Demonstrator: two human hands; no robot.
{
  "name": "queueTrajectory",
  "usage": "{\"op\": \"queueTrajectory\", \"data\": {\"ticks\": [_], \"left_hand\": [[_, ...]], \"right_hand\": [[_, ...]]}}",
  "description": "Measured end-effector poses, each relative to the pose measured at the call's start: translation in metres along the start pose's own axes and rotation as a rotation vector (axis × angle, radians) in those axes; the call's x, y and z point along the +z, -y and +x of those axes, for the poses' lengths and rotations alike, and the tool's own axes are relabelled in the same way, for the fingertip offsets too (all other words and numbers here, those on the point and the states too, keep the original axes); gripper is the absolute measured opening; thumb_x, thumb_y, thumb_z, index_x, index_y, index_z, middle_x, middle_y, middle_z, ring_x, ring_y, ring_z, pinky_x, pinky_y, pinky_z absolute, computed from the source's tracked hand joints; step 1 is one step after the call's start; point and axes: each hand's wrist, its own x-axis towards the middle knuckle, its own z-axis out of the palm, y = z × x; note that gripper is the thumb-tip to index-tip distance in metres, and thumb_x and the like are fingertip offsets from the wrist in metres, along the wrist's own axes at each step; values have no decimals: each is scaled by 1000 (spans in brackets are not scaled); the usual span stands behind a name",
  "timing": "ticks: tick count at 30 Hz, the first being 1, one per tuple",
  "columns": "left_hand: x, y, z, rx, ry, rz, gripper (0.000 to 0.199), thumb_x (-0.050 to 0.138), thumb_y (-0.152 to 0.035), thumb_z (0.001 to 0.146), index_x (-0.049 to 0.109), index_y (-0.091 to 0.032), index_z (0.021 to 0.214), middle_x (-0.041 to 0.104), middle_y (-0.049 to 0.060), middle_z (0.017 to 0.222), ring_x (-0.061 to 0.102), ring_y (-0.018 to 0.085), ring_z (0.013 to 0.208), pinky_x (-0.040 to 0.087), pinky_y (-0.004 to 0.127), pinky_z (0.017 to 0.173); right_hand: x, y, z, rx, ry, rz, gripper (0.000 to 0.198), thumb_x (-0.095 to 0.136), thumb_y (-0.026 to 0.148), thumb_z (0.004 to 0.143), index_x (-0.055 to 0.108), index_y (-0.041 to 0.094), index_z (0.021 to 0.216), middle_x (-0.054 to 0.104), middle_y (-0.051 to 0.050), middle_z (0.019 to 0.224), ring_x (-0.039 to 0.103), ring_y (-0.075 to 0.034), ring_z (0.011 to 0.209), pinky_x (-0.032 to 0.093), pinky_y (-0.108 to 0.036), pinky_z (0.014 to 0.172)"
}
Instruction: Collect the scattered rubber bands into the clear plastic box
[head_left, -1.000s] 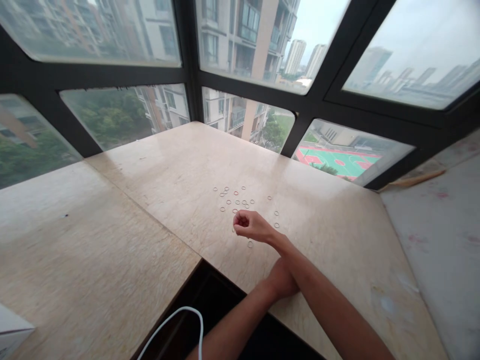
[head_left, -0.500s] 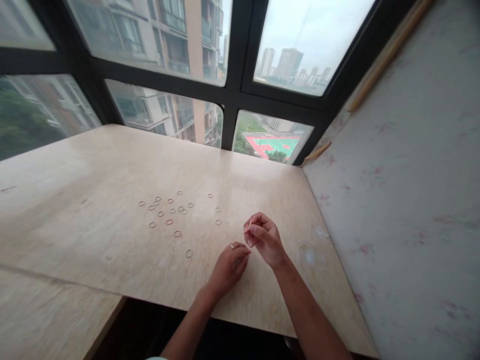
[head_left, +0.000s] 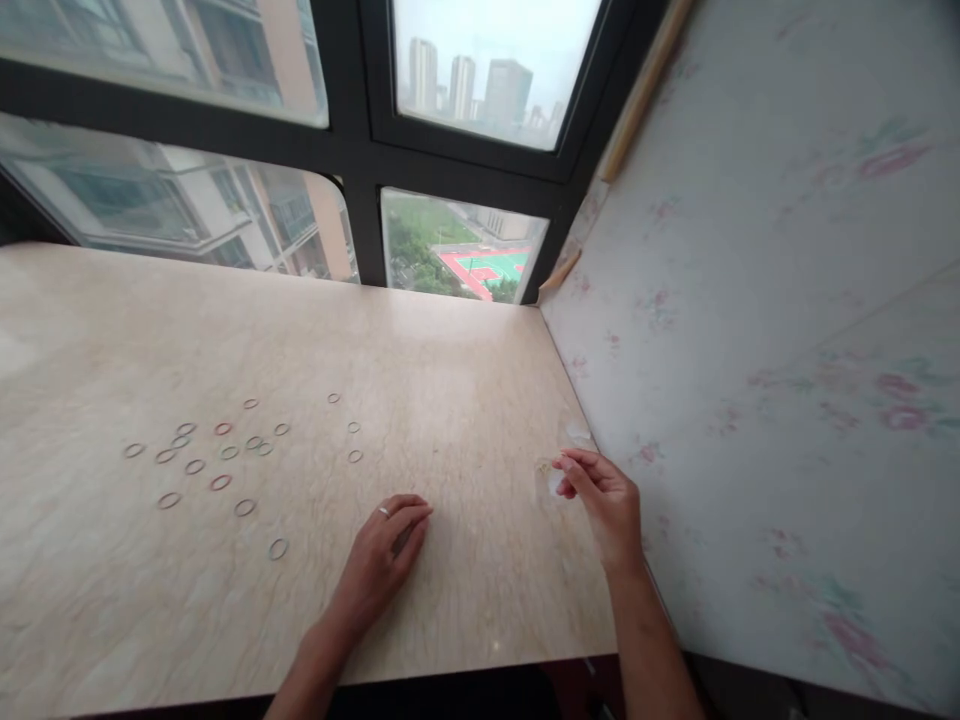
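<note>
Your right hand (head_left: 606,505) has thumb and fingertips together near a translucent plastic piece (head_left: 546,484), any hold hidden; your left hand (head_left: 381,555) has fingers together, grip unclear, thin rings (head_left: 245,515) scattered leftward of them; brushing fingertips could shift the piece.

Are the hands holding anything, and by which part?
Can't tell: the right hand is at the edge of a clear item, grip unclear; the left hand shows nothing held.

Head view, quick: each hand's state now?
Left hand: loosely curled; open or closed cannot be told.
Right hand: pinched closed; anything held cannot be made out.
</note>
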Motion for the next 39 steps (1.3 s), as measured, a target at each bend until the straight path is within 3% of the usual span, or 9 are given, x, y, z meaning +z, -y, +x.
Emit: {"op": "queueTrajectory", "data": {"ticks": [5, 12, 18, 25, 31, 35, 39], "left_hand": [[-1, 0, 2, -4, -4, 24, 20, 50, -27, 90, 69, -23, 95, 67, 6, 100, 66, 20, 92, 57, 36, 80], [0, 2, 2, -40, -6, 13, 21, 50, -29, 90, 69, -23, 94, 68, 6, 99, 66, 20, 91, 57, 36, 80], [0, 2, 2, -57, -5, -4, 20, 51, -29, 90, 69, -23, 94, 68, 5, 99, 66, 20, 91, 56, 35, 80], [-1, -3, 2, -71, 2, -12, 20, 50, -26, 90, 69, -22, 94, 68, 6, 99, 65, 20, 93, 56, 37, 82], [-5, -7, 1, -99, 58, -79, 19, 50, -24, 90, 68, -21, 96, 67, 7, 102, 64, 19, 98, 54, 37, 85], [-19, -4, 6, -194, 104, -214, 22, 51, -27, 90, 62, -20, 107, 68, 6, 104, 66, 17, 92, 56, 35, 82], [-51, 16, 32, -208, -1, -116, 26, 53, -30, 87, 60, -20, 110, 69, 5, 101, 67, 15, 81, 57, 33, 76]], "right_hand": [[-20, -12, 14, -80, -66, -264, 30, 61, 45, 81, 69, 18, 92, 68, -3, 70, 59, -14, 53, 49, -28, 53], [-26, -22, 22, -260, 97, -525, 29, 54, 37, 84, 72, 17, 94, 71, -10, 90, 63, -18, 70, 50, -32, 66], [-37, -24, 2, -234, 59, -525, 32, 52, 40, 87, 70, 17, 101, 68, -8, 88, 58, -16, 64, 50, -30, 62], [-46, -45, -48, -226, 50, -524, 30, 53, 40, 89, 66, 20, 107, 66, -5, 80, 61, -18, 67, 52, -29, 61], [-48, -72, -79, -213, 140, -489, 31, 55, 45, 87, 68, 22, 104, 72, -9, 94, 70, -23, 83, 58, -32, 70], [-49, -82, -74, -136, 132, -529, 42, 52, 54, 86, 70, 22, 105, 73, -11, 105, 70, -27, 93, 59, -39, 78], [-49, -83, -70, -105, 147, -564, 50, 48, 62, 84, 71, 21, 103, 73, -10, 107, 70, -29, 97, 58, -43, 83]]}}
